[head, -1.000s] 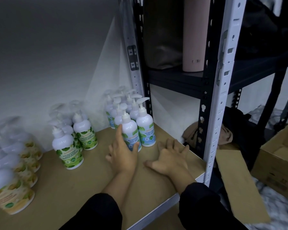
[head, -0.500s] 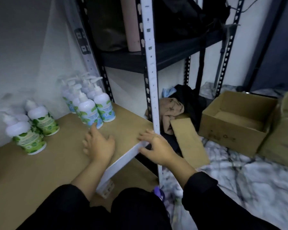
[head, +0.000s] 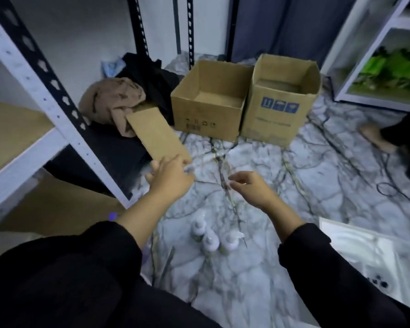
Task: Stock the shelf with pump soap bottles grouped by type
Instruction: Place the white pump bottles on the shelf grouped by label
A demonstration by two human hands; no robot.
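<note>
Three white pump soap bottles (head: 210,238) stand close together on the marble-patterned floor, between my forearms and below both hands. My left hand (head: 169,178) hovers above the floor with relaxed fingers and holds nothing. My right hand (head: 250,185) hangs beside it, fingers loosely curled, also empty. The brown shelf board (head: 7,129) with its white rail shows at the left edge; the bottles stocked on it are out of view.
A white and black shelf upright (head: 57,105) slants down the left. Two open cardboard boxes (head: 211,102) (head: 282,100) stand ahead, a loose cardboard flap (head: 156,136) and a cloth heap (head: 118,98) beside them. Someone's foot (head: 376,138) and cables lie right. White packaging (head: 365,252) lies lower right.
My view has swung right, from the shelf to the floor. Both hands have left the shelf board and edge and now hover over the floor above three bottles.
</note>
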